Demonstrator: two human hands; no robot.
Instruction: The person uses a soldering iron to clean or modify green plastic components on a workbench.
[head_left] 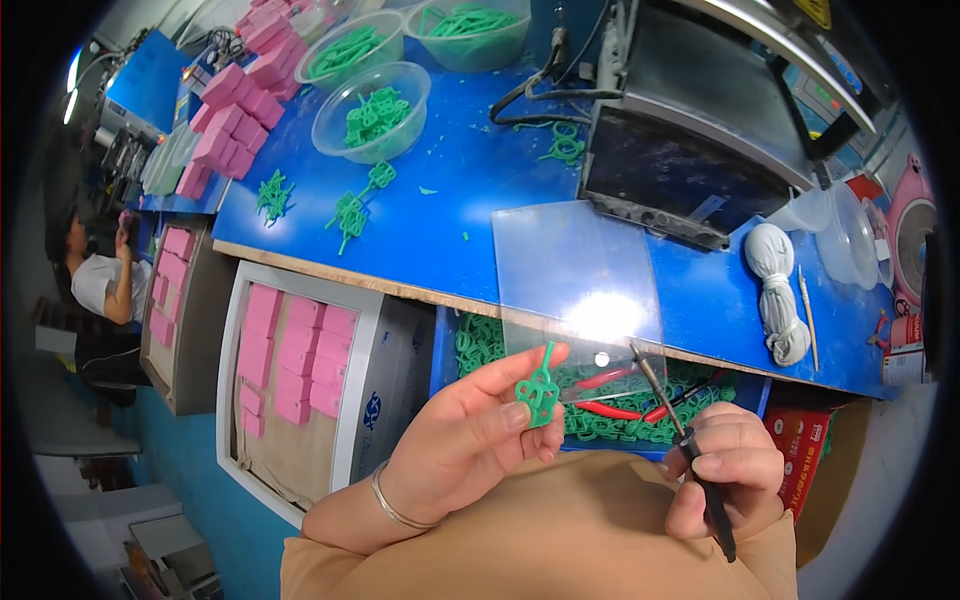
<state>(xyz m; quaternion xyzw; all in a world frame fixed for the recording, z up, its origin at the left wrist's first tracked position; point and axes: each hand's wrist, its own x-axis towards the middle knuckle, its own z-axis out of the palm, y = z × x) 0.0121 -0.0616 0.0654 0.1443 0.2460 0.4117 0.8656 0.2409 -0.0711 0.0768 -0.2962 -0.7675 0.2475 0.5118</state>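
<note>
Between the thumb and fingers of my left hand (455, 440) is a small green wax piece (540, 396) with an openwork, looped head and a thin stem pointing up. My right hand (738, 458) grips a soldering iron (714, 505) by its black handle. Its thin metal tip points up and left, apart from the green piece. Beyond both hands, a clear plastic sheet (570, 255) lies over the edge of the blue bench. Under it, a blue drawer (444, 345) holds many small green pieces (480, 345) and red-handled pliers (608, 410).
Clear bowls of green pieces (372, 115) and loose green clusters (350, 215) are on the blue bench (450, 235). A dark metal machine (660, 150) and a white yarn bundle (778, 290) stand right. Pink blocks (300, 350) fill a box at left; a person (100, 285) sits beyond.
</note>
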